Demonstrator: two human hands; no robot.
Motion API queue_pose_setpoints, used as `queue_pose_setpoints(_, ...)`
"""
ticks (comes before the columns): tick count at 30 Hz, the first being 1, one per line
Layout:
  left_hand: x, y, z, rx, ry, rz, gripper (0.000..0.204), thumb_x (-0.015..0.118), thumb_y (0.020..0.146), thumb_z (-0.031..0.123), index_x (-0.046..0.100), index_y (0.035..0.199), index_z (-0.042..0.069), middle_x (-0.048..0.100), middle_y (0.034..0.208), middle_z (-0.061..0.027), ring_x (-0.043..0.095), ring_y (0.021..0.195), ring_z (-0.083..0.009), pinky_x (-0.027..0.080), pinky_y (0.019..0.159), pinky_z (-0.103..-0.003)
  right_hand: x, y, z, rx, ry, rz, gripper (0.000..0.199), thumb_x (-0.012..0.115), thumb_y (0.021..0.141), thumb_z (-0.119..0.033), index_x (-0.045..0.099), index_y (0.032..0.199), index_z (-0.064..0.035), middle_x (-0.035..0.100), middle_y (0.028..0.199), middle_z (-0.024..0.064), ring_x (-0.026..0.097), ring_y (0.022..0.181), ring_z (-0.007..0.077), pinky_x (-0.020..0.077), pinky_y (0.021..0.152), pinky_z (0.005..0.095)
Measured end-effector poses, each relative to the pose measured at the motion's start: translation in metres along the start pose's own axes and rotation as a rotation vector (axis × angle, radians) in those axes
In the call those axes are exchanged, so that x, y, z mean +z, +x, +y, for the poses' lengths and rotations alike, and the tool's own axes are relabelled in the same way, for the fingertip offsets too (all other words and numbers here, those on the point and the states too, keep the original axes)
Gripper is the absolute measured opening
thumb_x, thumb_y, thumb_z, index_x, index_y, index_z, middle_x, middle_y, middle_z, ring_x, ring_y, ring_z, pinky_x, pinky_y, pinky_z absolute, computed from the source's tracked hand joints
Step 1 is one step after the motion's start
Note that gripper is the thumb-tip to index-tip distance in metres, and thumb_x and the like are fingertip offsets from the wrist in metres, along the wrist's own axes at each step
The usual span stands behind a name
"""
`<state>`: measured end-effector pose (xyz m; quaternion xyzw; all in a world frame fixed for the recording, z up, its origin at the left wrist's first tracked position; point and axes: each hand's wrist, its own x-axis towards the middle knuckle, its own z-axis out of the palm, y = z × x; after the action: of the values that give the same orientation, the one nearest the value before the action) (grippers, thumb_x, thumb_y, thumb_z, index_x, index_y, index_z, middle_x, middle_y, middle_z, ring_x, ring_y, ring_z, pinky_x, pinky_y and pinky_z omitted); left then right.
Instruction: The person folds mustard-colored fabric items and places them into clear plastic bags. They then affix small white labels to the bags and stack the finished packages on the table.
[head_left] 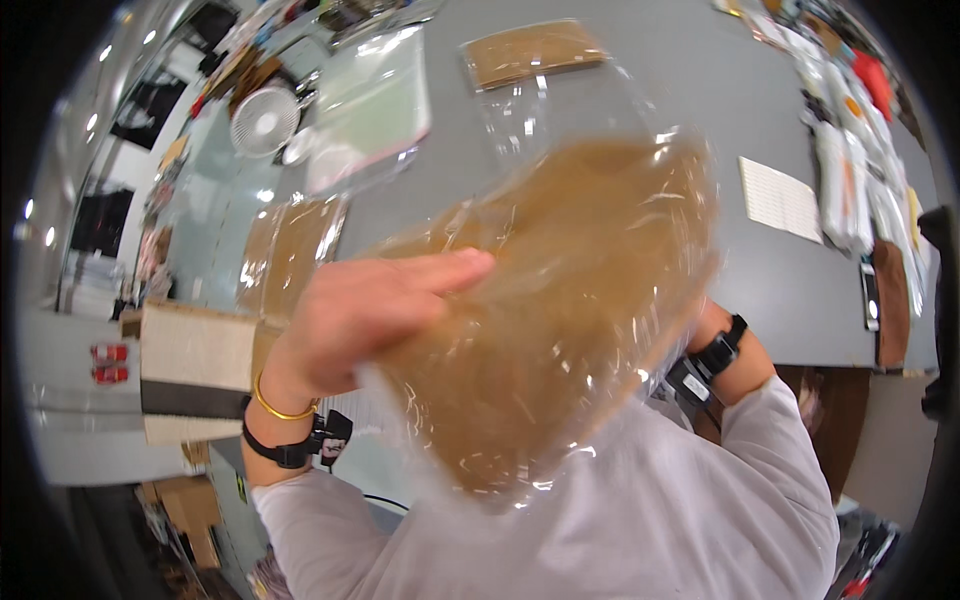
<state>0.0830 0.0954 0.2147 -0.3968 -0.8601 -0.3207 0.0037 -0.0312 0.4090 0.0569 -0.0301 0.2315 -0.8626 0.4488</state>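
1. Centre of frame: I see a clear plastic bag (560, 320) holding a flat brown sheet, raised close to the camera and blurred.
2. Left hand (365, 315), centre-left, lies flat against the bag's near face, fingers extended toward the right. It presses rather than clamps; gold bangle and black wristband sit on the wrist.
3. Right hand (705, 320) is almost wholly hidden behind the bag's right edge. Only the wrist with a black watch (715, 358) shows, so I cannot tell its grip.
4. Grey table (680, 120) fills the upper half behind the bag.
5. Upper centre: another bagged brown sheet (530, 52) lies flat.
6. Upper left: a small white fan (265, 120), with an empty clear bag (370, 110) just beside it.
7. Right: a white paper sheet (780, 200) on the table.
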Motion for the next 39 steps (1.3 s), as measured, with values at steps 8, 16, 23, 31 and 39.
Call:
queue_pose_setpoints(8, 0.101, 0.080, -0.047, 0.668, 0.578, -0.264, 0.027, 0.074, 0.091, 0.022, 0.059, 0.110, 0.012, 0.060, 0.150, -0.0100, 0.056, 0.140, -0.0322, 0.048, 0.118, -0.048, -0.059, -0.035, -0.015, 0.042, -0.376, 0.242, 0.049, 0.077, 0.095, -0.011, 0.058, 0.137, 0.0048, 0.072, 0.122, 0.0175, 0.075, 0.107, 0.0252, 0.0633, 0.094, 0.0392)
queue_pose_setpoints(16, 0.148, 0.099, -0.173, -0.110, 0.443, 0.205, 0.059, 0.076, 0.091, 0.027, 0.058, 0.144, 0.009, 0.046, 0.163, -0.0132, 0.034, 0.156, -0.0356, 0.031, 0.126, -0.053, -0.094, -0.123, 0.007, -0.172, -0.476, 0.626, 0.044, 0.077, 0.091, -0.004, 0.062, 0.131, 0.0027, 0.074, 0.116, 0.0128, 0.075, 0.097, 0.0193, 0.0627, 0.083, 0.0333)
queue_pose_setpoints(23, 0.166, 0.136, -0.247, -0.375, 0.645, 0.252, 0.036, 0.066, 0.100, 0.020, 0.068, 0.133, 0.006, 0.058, 0.153, -0.0131, 0.044, 0.149, -0.0382, 0.038, 0.122, -0.051, -0.037, -0.124, -0.002, -0.471, -0.434, 0.540, 0.043, 0.076, 0.090, -0.004, 0.062, 0.131, 0.0035, 0.074, 0.114, 0.0138, 0.075, 0.094, 0.0186, 0.0632, 0.081, 0.0323)
queue_pose_setpoints(31, 0.171, 0.125, -0.236, -0.284, 0.630, 0.440, 0.037, 0.059, 0.108, 0.028, 0.066, 0.141, 0.014, 0.059, 0.152, -0.0123, 0.052, 0.142, -0.0395, 0.050, 0.108, -0.049, -0.082, -0.046, 0.018, -0.383, -0.374, 0.644, 0.031, 0.073, 0.095, -0.007, 0.064, 0.124, 0.0003, 0.075, 0.107, 0.0103, 0.075, 0.089, 0.0173, 0.0634, 0.077, 0.0318)
queue_pose_setpoints(39, 0.183, 0.087, -0.228, -0.963, -0.492, 0.636, 0.024, 0.076, 0.097, 0.012, 0.059, 0.114, 0.005, 0.067, 0.120, -0.0140, 0.072, 0.111, -0.0260, 0.061, 0.078, -0.037, -0.103, -0.039, 0.010, -0.620, -0.225, 0.837, 0.038, 0.071, 0.098, -0.013, 0.061, 0.133, -0.0012, 0.073, 0.117, 0.0110, 0.074, 0.101, 0.0208, 0.0629, 0.087, 0.0346)
